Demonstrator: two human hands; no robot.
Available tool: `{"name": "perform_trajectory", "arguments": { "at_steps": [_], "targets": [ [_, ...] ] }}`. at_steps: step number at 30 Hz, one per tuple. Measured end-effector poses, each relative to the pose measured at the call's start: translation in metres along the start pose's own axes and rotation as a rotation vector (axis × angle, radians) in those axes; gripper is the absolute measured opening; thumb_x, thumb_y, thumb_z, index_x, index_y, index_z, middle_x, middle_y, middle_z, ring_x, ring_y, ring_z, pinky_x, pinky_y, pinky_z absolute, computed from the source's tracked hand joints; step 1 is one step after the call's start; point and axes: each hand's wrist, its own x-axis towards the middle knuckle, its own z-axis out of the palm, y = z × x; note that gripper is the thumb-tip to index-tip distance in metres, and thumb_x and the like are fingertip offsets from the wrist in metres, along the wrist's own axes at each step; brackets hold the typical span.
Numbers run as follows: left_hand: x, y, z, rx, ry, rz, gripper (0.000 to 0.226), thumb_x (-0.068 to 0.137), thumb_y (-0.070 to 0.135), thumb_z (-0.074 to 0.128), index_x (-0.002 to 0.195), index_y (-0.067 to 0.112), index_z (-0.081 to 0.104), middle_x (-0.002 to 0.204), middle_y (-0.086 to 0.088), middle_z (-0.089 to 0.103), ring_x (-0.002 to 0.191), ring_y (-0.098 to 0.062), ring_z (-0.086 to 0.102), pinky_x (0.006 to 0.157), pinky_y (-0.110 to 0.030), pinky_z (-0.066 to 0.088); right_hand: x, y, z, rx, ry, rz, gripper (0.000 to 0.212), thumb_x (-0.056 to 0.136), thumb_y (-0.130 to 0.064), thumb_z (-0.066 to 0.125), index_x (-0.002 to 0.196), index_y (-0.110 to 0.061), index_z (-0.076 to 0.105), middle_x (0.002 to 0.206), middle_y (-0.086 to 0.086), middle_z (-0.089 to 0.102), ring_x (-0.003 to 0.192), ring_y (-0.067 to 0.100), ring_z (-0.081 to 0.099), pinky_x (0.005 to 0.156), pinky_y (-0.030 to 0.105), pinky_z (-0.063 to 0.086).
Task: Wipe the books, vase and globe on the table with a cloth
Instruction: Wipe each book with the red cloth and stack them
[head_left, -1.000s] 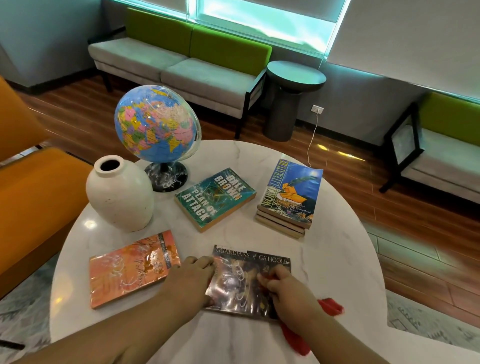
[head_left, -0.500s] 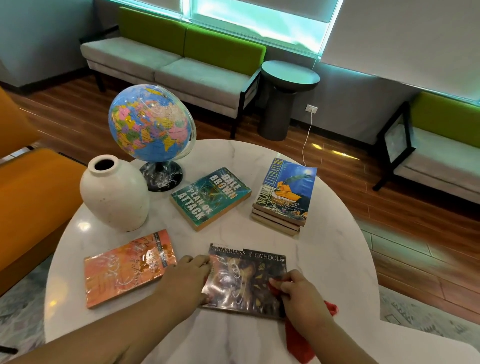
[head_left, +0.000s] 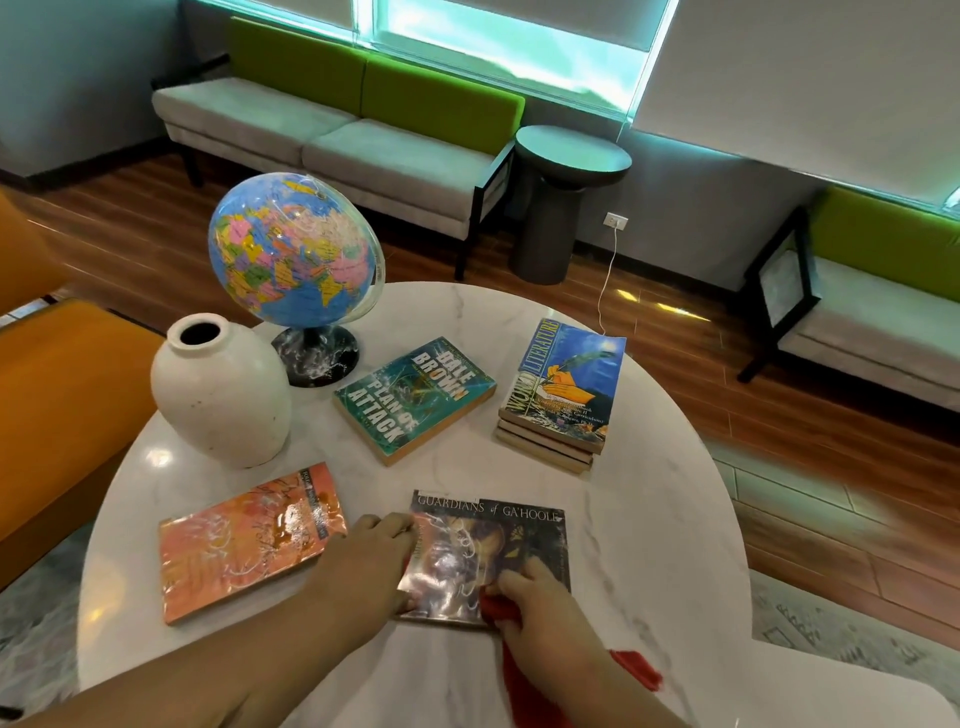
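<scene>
Dark book (head_left: 483, 540) lies flat near the front of the surface (head_left: 649, 519). Left hand (head_left: 371, 561) grips its left edge, fingers curled over it. Right hand (head_left: 540, 608) clutches the red cloth (head_left: 497, 609) and presses it on the book's near right corner. Vase (head_left: 223, 400) and globe (head_left: 291, 249) stand far left.

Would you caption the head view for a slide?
Left hand steadies the Ga'Hoole book; right hand holds red cloth on it.

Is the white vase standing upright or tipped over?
Upright: the vase stands on its base on the table, its mouth facing up.
</scene>
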Motion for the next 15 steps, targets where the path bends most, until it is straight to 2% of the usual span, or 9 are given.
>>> {"name": "perform_trajectory", "arguments": {
  "at_steps": [3,5,8,10,12,14,15],
  "targets": [
    [0.001,0.001,0.000,0.009,0.003,0.005,0.069,0.086,0.048,0.061,0.144,0.024,0.034,0.153,0.010,0.024,0.132,-0.019,0.032,0.100,-0.038,0.038,0.010,0.010,-0.011,0.007,0.116,0.089,0.016,0.085,-0.011,0.057,0.090,-0.025,0.061,0.099,-0.005,0.046,0.087,0.012,0.051,0.079,0.015,0.037],
    [0.000,0.001,0.001,0.012,0.009,0.004,0.069,0.087,0.048,0.060,0.145,0.024,0.032,0.153,0.009,0.024,0.133,-0.020,0.032,0.100,-0.039,0.038,0.010,0.011,-0.011,0.000,0.177,0.103,0.017,0.086,-0.011,0.055,0.084,-0.027,0.058,0.102,-0.004,0.046,0.083,0.008,0.047,0.077,0.013,0.034],
    [0.000,0.000,0.001,0.026,0.017,0.003,0.068,0.088,0.046,0.060,0.145,0.025,0.032,0.153,0.010,0.024,0.132,-0.019,0.032,0.099,-0.038,0.038,0.003,0.003,0.000,-0.016,-0.009,-0.063,0.024,0.089,-0.018,0.058,0.109,-0.027,0.066,0.103,-0.011,0.041,0.093,0.006,0.049,0.088,0.003,0.030],
    [0.001,0.000,0.001,0.028,0.023,0.004,0.067,0.088,0.046,0.060,0.145,0.025,0.032,0.152,0.010,0.024,0.132,-0.019,0.032,0.098,-0.037,0.038,0.002,0.007,-0.002,-0.005,-0.090,-0.126,0.028,0.089,-0.020,0.060,0.116,-0.024,0.067,0.102,-0.013,0.043,0.098,0.005,0.050,0.086,-0.003,0.029],
    [0.001,0.001,0.001,0.033,0.029,0.005,0.066,0.088,0.044,0.060,0.145,0.025,0.032,0.152,0.010,0.025,0.132,-0.019,0.032,0.098,-0.037,0.038,0.010,0.022,-0.009,-0.034,0.023,-0.097,0.028,0.089,-0.019,0.059,0.114,-0.026,0.069,0.098,-0.017,0.046,0.099,0.006,0.054,0.086,0.003,0.033],
    [0.001,0.001,0.001,0.038,0.040,0.006,0.066,0.088,0.043,0.060,0.145,0.025,0.032,0.152,0.009,0.026,0.132,-0.019,0.032,0.099,-0.037,0.037,0.016,0.037,-0.010,-0.055,0.196,0.021,0.021,0.092,-0.021,0.056,0.107,-0.023,0.069,0.091,-0.018,0.048,0.095,0.008,0.058,0.081,0.009,0.037],
    [0.001,0.001,0.002,0.038,0.046,0.006,0.066,0.089,0.042,0.060,0.145,0.024,0.031,0.152,0.009,0.026,0.132,-0.020,0.032,0.099,-0.037,0.037,0.017,0.040,-0.008,-0.147,0.242,0.035,0.017,0.093,-0.025,0.054,0.103,-0.023,0.068,0.088,-0.019,0.050,0.092,0.009,0.060,0.080,0.012,0.041]
  ]
}}
